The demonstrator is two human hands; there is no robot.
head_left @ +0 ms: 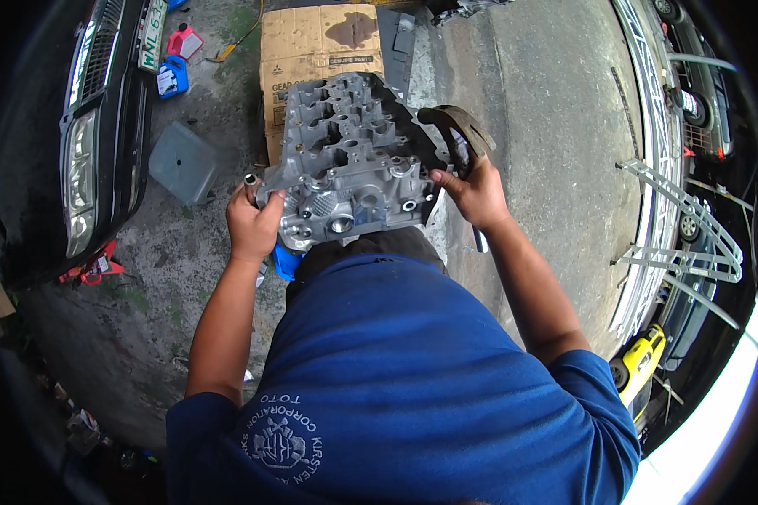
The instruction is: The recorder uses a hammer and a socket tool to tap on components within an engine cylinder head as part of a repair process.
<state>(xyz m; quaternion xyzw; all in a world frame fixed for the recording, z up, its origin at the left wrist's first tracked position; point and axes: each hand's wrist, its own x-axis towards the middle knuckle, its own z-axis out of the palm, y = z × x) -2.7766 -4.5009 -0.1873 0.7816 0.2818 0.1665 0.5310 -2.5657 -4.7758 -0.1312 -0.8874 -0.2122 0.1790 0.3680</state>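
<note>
A silver-grey cylinder head [366,198] is held up in front of my waist, its bored and studded face turned up. My left hand [255,225] is closed round its near left corner, the thumb on top. A short, round metal end [250,180] shows at those fingers; what it belongs to is hidden. My right hand [477,200] grips the right edge with the thumb on the casting. Beside that hand a dark curved piece [461,124] sticks up, its kind unclear. Below the right palm, a shiny metal rod [480,241] points down.
A stained cardboard box [320,38] stands beyond the casting. Left of it lie a grey plastic stool [181,162], blue and pink bottles [173,77] and a red jack-like tool [95,268]. A black car [80,160] borders the left. Metal ladder-like frames [686,210] and parked vehicles line the right.
</note>
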